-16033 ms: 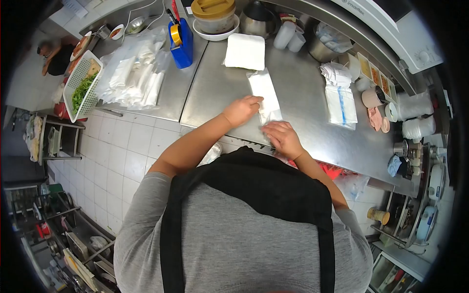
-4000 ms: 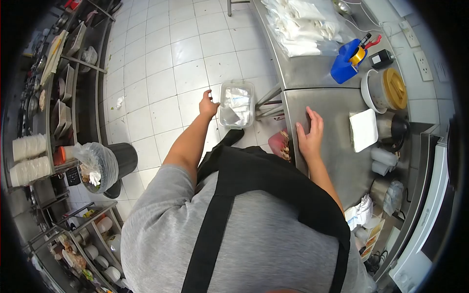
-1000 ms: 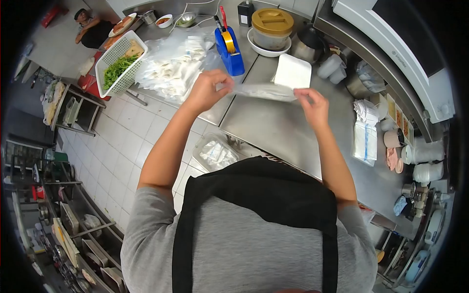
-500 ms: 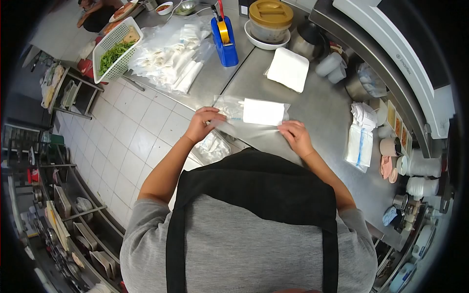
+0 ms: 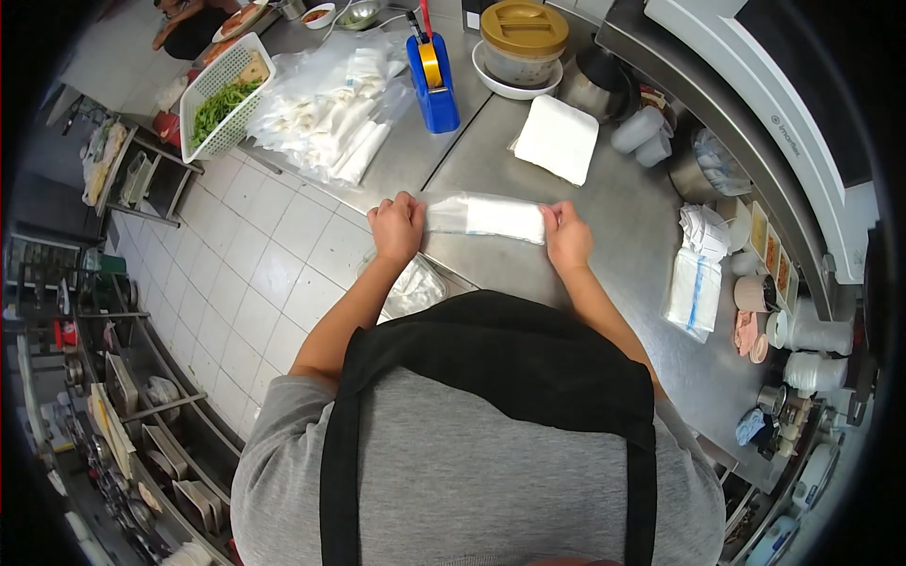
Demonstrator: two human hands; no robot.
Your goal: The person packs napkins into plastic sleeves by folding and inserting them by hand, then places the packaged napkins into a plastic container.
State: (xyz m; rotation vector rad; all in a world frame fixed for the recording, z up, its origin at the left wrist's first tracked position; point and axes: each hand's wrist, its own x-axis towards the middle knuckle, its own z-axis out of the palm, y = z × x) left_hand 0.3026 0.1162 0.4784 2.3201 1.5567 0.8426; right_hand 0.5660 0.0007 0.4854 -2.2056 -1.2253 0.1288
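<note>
A clear plastic bag [image 5: 445, 213] is stretched between my two hands over the near edge of the steel table. Folded white napkins [image 5: 505, 218] fill its right part, and the film now lies wrapped close around them. My left hand [image 5: 396, 226] is closed on the bag's loose left end. At the other end, my right hand [image 5: 567, 234] pinches the bag beside the napkins, thumb uppermost. Beyond the bag lies a stack of square white napkins [image 5: 557, 140]. A blue tape dispenser [image 5: 434, 90] with yellow tape stands farther back to the left.
Many wrapped white packets [image 5: 330, 108] are heaped at the table's back left, beside a white basket [image 5: 212, 104] of greens. A gold-lidded tub [image 5: 524, 42] stands at the back. Packs of white bags [image 5: 694, 283] lie right. Below the table's left edge is another bag [image 5: 415, 288].
The bag's near flap has been folded up around the napkins, making a narrower bundle. Both my hands have moved slightly away from my body and closed more tightly on its ends.
</note>
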